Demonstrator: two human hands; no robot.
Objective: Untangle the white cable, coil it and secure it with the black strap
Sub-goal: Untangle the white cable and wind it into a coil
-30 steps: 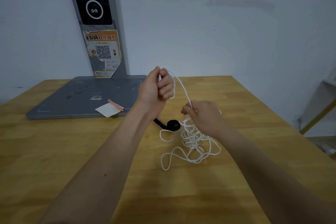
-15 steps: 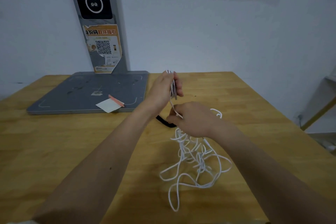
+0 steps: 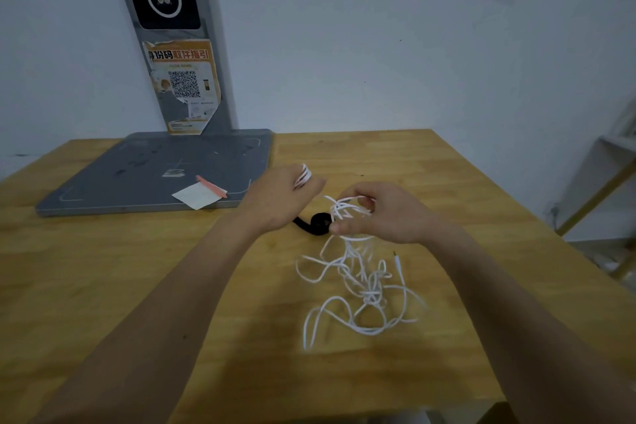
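Observation:
The thin white cable (image 3: 366, 289) lies in a loose tangle on the wooden table (image 3: 103, 286), with a knot near its middle and a plug end sticking up at the right. My left hand (image 3: 280, 198) grips a few wound turns of the cable at its fingertips. Just right of it, my right hand (image 3: 385, 213) pinches a bunch of cable strands lifted off the table. The black strap (image 3: 315, 224) lies curled on the table between and just below my two hands, partly hidden by them.
A grey flat platform (image 3: 155, 172) with an upright post and a QR-code sticker stands at the back left. A white paper slip and an orange pen (image 3: 211, 186) rest on its near edge. The table's right edge drops off toward a shelf frame (image 3: 599, 182).
Both hands have dropped lower toward the table. My right hand has moved right and gathered up a bunch of strands, and the tangle on the table has spread out toward me.

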